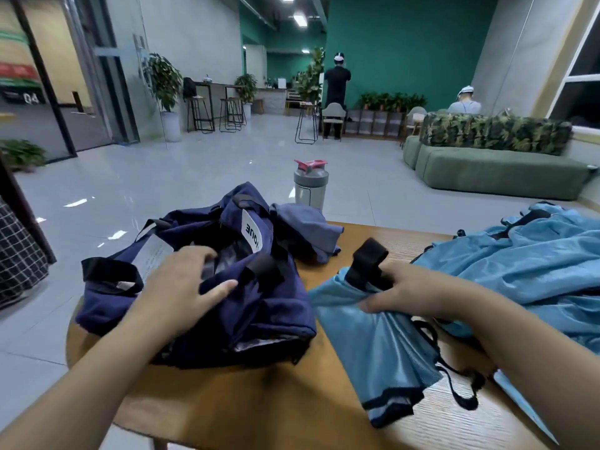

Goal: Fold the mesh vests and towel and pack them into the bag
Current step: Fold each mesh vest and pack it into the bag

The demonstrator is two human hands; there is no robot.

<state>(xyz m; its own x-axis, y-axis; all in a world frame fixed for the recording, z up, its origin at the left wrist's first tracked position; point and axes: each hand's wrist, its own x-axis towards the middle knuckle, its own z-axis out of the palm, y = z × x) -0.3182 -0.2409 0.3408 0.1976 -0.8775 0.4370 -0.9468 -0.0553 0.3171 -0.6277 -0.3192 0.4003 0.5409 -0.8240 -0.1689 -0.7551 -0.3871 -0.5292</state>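
Observation:
A navy blue bag (266, 306) with black handles lies slumped on the left half of the wooden table (259, 404). My left hand (181, 287) rests on its top, fingers spread at the mouth of the bag. My right hand (412, 290) grips a folded light blue mesh vest (383, 349) with black trim, bunched at its upper end, just right of the bag. More light blue mesh vests (535, 267) lie in a loose heap at the right. A greyish-blue towel (305, 228) sits crumpled behind the bag.
A grey shaker bottle (310, 186) with a red lid stands at the table's far edge. Beyond it is tiled floor, a green sofa (487, 170) at the right, stools and plants, and two people at the back of the room.

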